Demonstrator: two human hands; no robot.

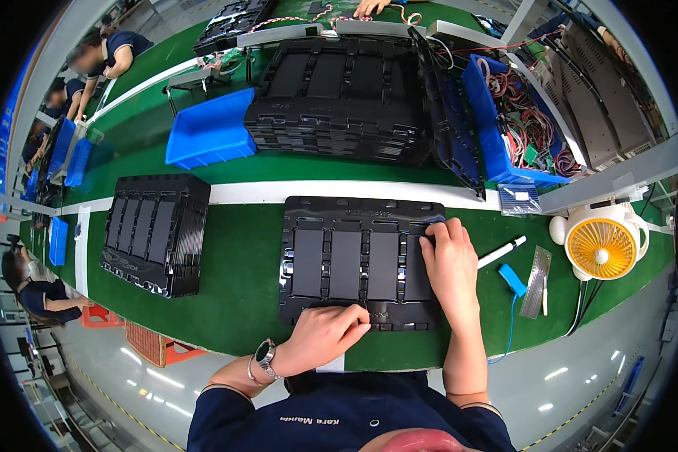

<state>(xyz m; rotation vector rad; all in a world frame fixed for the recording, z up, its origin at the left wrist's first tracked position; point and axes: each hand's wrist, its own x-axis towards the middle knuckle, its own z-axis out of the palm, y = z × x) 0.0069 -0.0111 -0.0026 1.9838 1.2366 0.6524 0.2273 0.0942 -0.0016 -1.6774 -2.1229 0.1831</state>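
A black plastic tray (363, 208) lies flat on the green worktop in front of me, with several dark grey rectangular panels (345, 265) in a row across it. My left hand (325, 332), with a metal watch on its wrist, has its fingers curled at the tray's near edge, around the middle. At the tray's right side, my right hand (453, 265) bends its fingers and thumb over the edge beside the rightmost panel. The fingertips' undersides are hidden in both hands.
A stack of similar trays (155, 233) stands at left, a larger stack (339, 90) behind. Nearby are an empty blue bin (211, 129), a blue bin of wires (497, 151), a white marker (502, 251), a ruler (535, 282), a blue-corded clip (513, 279) and a fan (601, 245). Co-workers sit farther left.
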